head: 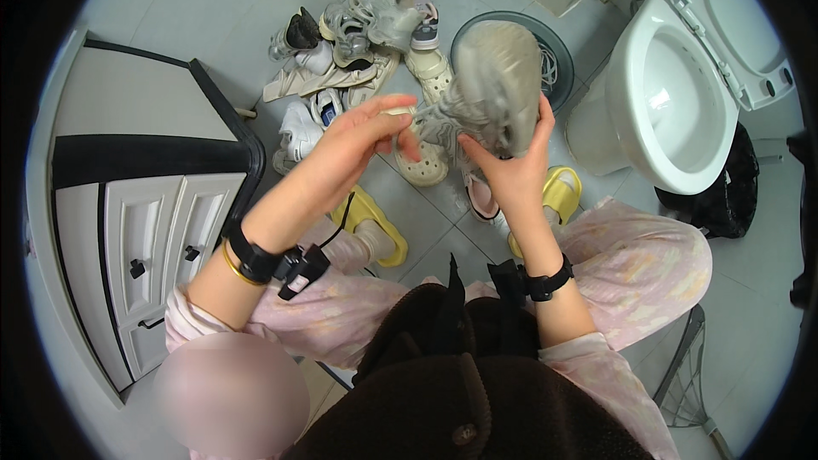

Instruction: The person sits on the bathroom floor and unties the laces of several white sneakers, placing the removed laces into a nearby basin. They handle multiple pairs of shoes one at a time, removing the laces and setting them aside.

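My right hand [521, 169] grips a grey and beige sneaker [501, 83], which is lifted above the floor and slightly blurred. Left of it, my left hand [377, 131] has its fingers partly bent near the shoe's laces [431, 120]; whether it pinches a lace cannot be told. Under and between the hands lie cream perforated clogs [423, 166]. A pink-lined shoe [480, 197] stands below my right hand. Behind the lifted sneaker is a dark green basin [562, 86] with white laces [548, 68] in it.
Several sneakers and sandals [358, 32] are piled ahead on the tiled floor. A white toilet [677, 102] with its lid up and a black bin bag [728, 185] are at right. A cabinet [153, 204] stands at left. My feet wear yellow slippers [390, 230].
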Demonstrator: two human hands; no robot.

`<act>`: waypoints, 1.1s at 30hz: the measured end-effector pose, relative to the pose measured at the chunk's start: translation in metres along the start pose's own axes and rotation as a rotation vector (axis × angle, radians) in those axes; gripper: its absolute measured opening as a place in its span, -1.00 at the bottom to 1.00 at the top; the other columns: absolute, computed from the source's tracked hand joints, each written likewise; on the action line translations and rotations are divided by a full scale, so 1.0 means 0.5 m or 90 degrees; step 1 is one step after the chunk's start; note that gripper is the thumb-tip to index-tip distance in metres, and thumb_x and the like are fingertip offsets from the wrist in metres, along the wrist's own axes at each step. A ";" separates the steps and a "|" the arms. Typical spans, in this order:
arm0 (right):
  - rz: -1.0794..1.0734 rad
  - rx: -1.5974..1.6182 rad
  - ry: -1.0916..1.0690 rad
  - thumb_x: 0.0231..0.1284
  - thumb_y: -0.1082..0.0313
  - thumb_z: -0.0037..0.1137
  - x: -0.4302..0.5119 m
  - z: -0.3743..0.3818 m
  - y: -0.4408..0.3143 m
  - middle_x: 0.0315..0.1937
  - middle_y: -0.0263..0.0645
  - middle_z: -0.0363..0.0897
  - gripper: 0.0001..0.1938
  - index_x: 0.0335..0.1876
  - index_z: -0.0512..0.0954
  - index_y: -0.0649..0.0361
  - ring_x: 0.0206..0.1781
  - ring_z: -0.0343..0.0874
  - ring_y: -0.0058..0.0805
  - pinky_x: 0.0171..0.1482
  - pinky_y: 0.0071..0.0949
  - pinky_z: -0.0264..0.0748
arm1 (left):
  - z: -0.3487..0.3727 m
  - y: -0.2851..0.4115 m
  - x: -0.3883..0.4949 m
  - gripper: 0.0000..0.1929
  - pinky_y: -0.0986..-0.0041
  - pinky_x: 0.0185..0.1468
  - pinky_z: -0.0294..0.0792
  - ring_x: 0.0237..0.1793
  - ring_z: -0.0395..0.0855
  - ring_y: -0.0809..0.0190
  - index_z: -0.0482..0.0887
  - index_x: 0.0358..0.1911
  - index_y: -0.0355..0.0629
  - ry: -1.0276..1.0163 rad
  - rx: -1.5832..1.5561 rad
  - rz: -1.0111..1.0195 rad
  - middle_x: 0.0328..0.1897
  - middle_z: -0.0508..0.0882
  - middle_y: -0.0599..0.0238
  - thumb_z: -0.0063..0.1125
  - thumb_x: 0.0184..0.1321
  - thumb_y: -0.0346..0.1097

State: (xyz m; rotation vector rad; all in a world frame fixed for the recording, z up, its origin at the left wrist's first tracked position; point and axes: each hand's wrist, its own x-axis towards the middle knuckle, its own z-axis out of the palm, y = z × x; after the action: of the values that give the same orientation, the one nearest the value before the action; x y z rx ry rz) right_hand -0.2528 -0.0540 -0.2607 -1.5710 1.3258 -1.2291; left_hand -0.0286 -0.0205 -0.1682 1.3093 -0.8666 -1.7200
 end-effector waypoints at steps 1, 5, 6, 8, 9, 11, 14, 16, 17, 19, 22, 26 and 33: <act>0.049 0.083 -0.018 -0.11 0.30 0.63 0.001 0.003 0.005 0.23 -0.01 0.47 0.00 0.45 0.15 0.28 0.23 0.54 -0.22 0.25 -0.31 0.48 | 0.015 -0.010 -0.004 -0.61 0.48 0.01 0.43 -0.21 0.62 0.34 0.42 0.28 -0.20 0.029 0.048 0.085 -0.38 0.64 0.33 0.05 0.46 -0.27; 0.229 0.347 -0.114 -0.08 0.31 0.63 -0.006 0.028 0.031 0.22 0.00 0.49 -0.05 0.40 0.17 0.30 0.22 0.55 -0.27 0.24 -0.33 0.49 | 0.051 -0.028 -0.020 -0.56 0.41 0.25 0.39 -0.06 0.68 0.31 0.33 0.37 -0.18 -0.010 0.141 0.247 -0.29 0.70 0.27 0.03 0.46 -0.41; 0.228 0.326 -0.118 -0.08 0.27 0.63 -0.008 0.035 0.036 0.23 0.01 0.49 -0.02 0.43 0.15 0.32 0.22 0.55 -0.23 0.24 -0.31 0.50 | 0.054 -0.026 -0.020 -0.61 0.42 0.09 0.44 -0.29 0.62 0.38 0.35 0.33 -0.21 0.018 0.170 0.246 -0.31 0.66 0.31 -0.03 0.47 -0.46; 0.181 0.222 -0.105 -0.09 0.23 0.63 -0.007 0.032 0.042 0.24 0.04 0.47 0.02 0.45 0.12 0.33 0.24 0.54 -0.18 0.25 -0.28 0.48 | 0.042 -0.003 -0.022 -0.64 0.44 -0.09 0.44 -0.43 0.48 0.44 0.36 0.30 -0.21 0.086 -0.025 0.106 -0.31 0.61 0.33 -0.05 0.48 -0.48; 0.179 0.170 -0.091 -0.09 0.21 0.63 -0.006 0.028 0.043 0.25 0.06 0.46 0.04 0.46 0.11 0.33 0.25 0.53 -0.15 0.26 -0.26 0.47 | 0.033 0.010 -0.022 -0.65 0.45 -0.17 0.45 -0.51 0.41 0.47 0.36 0.29 -0.21 0.123 -0.115 0.010 -0.31 0.58 0.34 -0.06 0.48 -0.49; 0.095 0.037 -0.057 -0.11 0.18 0.63 -0.001 0.020 0.041 0.26 0.09 0.44 0.08 0.48 0.09 0.33 0.27 0.51 -0.09 0.27 -0.23 0.46 | 0.005 0.046 -0.017 -0.69 0.53 -0.40 0.32 -0.58 0.21 0.50 0.39 0.25 -0.25 0.095 -0.412 -0.138 -0.30 0.50 0.34 -0.06 0.48 -0.47; 0.016 -0.063 -0.027 -0.13 0.16 0.64 0.000 0.015 0.034 0.28 0.14 0.42 0.10 0.49 0.07 0.31 0.30 0.49 -0.03 0.29 -0.20 0.44 | -0.013 0.068 -0.013 -0.68 0.55 -0.30 0.38 -0.52 0.39 0.47 0.41 0.21 -0.32 0.006 -0.536 -0.168 -0.27 0.60 0.32 0.06 0.46 -0.39; 0.024 -0.035 -0.036 -0.13 0.16 0.64 -0.005 0.022 0.032 0.28 0.14 0.42 0.10 0.49 0.08 0.30 0.30 0.49 -0.03 0.29 -0.20 0.44 | -0.004 0.056 -0.013 -0.67 0.56 -0.22 0.41 -0.42 0.47 0.42 0.39 0.26 -0.31 0.030 -0.280 0.049 -0.28 0.56 0.33 -0.03 0.49 -0.42; 0.052 0.009 -0.049 -0.13 0.16 0.64 -0.009 0.027 0.033 0.27 0.13 0.43 0.10 0.49 0.08 0.29 0.29 0.50 -0.04 0.29 -0.20 0.44 | 0.005 0.043 -0.015 -0.66 0.57 -0.19 0.42 -0.36 0.51 0.39 0.38 0.29 -0.31 0.028 -0.138 0.170 -0.29 0.53 0.33 -0.08 0.51 -0.44; 0.122 0.123 -0.097 -0.14 0.16 0.64 -0.016 0.037 0.039 0.26 0.12 0.45 0.10 0.49 0.08 0.29 0.28 0.51 -0.05 0.28 -0.20 0.45 | 0.025 0.021 -0.018 -0.63 0.60 -0.11 0.45 -0.32 0.60 0.43 0.46 0.28 -0.21 0.040 0.134 0.302 -0.15 0.71 0.34 -0.01 0.43 -0.53; 0.197 0.244 -0.160 -0.14 0.15 0.64 -0.028 0.049 0.052 0.23 0.13 0.48 0.09 0.48 0.08 0.31 0.26 0.53 -0.04 0.27 -0.19 0.46 | 0.049 0.004 -0.033 -0.69 0.55 -0.09 0.51 -0.26 0.65 0.37 0.54 0.20 -0.22 0.001 0.390 0.351 -0.13 0.73 0.23 -0.04 0.44 -0.57; 0.123 0.083 -0.087 -0.12 0.13 0.63 -0.026 0.043 0.075 0.23 0.15 0.48 0.09 0.48 0.08 0.33 0.26 0.53 -0.01 0.27 -0.19 0.46 | 0.038 0.025 -0.040 -0.69 0.56 -0.25 0.52 -0.36 0.60 0.45 0.59 0.15 -0.26 -0.006 -0.023 0.158 -0.10 0.73 0.20 -0.01 0.39 -0.61; 0.120 0.011 -0.002 -0.13 0.11 0.64 -0.003 0.022 0.107 0.24 0.13 0.48 0.11 0.49 0.07 0.33 0.25 0.54 -0.03 0.28 -0.20 0.45 | -0.022 0.042 -0.015 -0.67 0.59 -0.10 0.47 -0.22 0.56 0.47 0.55 0.21 -0.35 -0.048 -0.334 -0.071 -0.02 0.63 0.29 0.09 0.39 -0.54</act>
State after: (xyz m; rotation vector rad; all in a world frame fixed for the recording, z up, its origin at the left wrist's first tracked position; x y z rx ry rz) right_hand -0.2571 -0.0639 -0.3144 -1.3998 1.4232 -1.1184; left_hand -0.0127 -0.0238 -0.1491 0.9556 -0.3436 -1.9238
